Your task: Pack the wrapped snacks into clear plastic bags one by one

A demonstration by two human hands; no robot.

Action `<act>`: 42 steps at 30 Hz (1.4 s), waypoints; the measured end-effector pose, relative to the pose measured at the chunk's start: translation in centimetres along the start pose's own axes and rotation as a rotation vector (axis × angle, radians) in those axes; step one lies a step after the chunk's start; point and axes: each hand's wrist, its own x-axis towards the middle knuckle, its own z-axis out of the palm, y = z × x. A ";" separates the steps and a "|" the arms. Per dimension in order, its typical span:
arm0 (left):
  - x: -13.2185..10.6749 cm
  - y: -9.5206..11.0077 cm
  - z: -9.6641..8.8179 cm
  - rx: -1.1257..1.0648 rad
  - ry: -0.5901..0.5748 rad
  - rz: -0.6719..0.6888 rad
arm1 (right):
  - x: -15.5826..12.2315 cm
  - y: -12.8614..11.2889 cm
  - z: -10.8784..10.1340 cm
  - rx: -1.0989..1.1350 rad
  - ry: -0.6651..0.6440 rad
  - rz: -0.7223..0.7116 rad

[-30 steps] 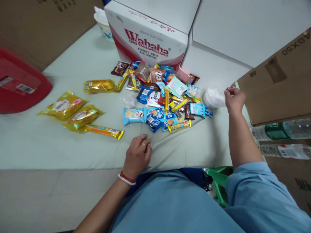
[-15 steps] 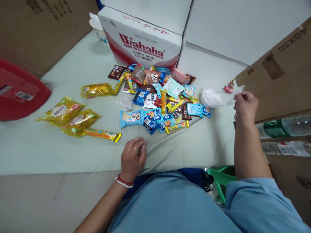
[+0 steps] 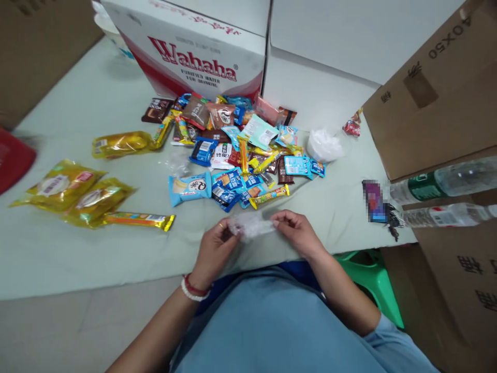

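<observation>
Left hand and right hand are each pinched on one end of a piece of clear plastic, thumbs against fingers, with the plastic spanning the gap between them above the near edge of the surface. From where I stand it looks like a thin bag, so I'd expect it to weigh almost nothing, hang limp, slide against itself and crumple at a touch; a soft fingertip hold on opposite edges seems right, since a hard tug might stretch or split it. Blur smears its folds, and I can't make out a mouth or whether it touches the cloth below. Just beyond lie the snack packets, so overlapped that the lower ones are mostly covered. Right of them sits a white plastic bundle, its contents unclear. Farther right, a dark flat item is blocked out by pixels. At the far left a red object is cut off, and the water carton partly hides a paper cup.
</observation>
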 end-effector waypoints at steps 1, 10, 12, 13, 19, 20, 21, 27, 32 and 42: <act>0.0 -0.1 -0.6 -0.036 0.012 -0.051 | 0.1 -0.3 -0.5 0.004 -0.008 0.017; -1.4 0.0 -1.0 -0.083 0.293 0.119 | 0.0 -1.3 0.0 0.284 0.099 0.046; -1.7 0.7 -1.3 0.051 0.284 0.276 | -0.2 -1.8 0.6 0.235 0.102 0.037; -1.8 1.2 -1.4 0.114 0.222 0.321 | -0.3 -2.0 0.9 0.216 0.076 0.042; -1.9 2.1 -0.1 0.196 -0.073 0.134 | -0.8 -3.3 2.6 0.246 -0.122 0.043; -1.9 2.0 0.0 0.155 -0.085 0.076 | -0.7 -3.5 2.4 0.225 -0.120 0.044; -2.0 1.8 0.0 0.107 -0.089 0.024 | -0.6 -3.6 2.1 0.196 -0.100 0.044; -1.8 1.4 -0.8 -0.088 0.084 -0.121 | 0.7 -3.1 0.9 -0.017 0.062 -0.033; -1.5 1.8 -0.5 -0.217 0.183 -0.188 | 0.7 -1.2 2.0 -0.025 -0.023 -0.092; -0.8 1.9 -1.8 -0.616 0.232 -0.439 | 0.3 -1.5 -0.4 0.162 -0.163 0.097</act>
